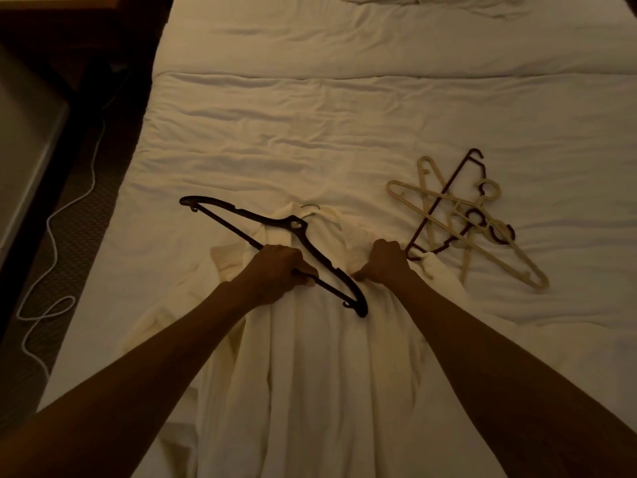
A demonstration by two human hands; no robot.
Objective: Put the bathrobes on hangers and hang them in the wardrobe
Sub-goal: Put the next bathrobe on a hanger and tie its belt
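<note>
The lower length of the bathrobe is spread flat toward the viewer between the two forearms, laid out on the bed, presumably so that its shoulders can be reached from above. Further up, the left hand is closed round the lower bar of a dark hanger, fingers curled under it. The hanger is held slantwise above the robe's upper part, its near end pointing toward the right hand, which suggests it is being lined up to be fed into a shoulder. The right hand is clenched on a bunch of robe fabric beside the collar, apparently to keep that shoulder lifted and open. Just beyond both hands the collar is seen, with a small hook-like shape on it that cannot be made out. Beyond and outward of the right hand, spare hangers are heaped crosswise on the sheet, kept within reach for other robes. Well outward of the left hand, a white cable trails on the floor. No wardrobe is in view, so hanging is judged not yet begun
</note>
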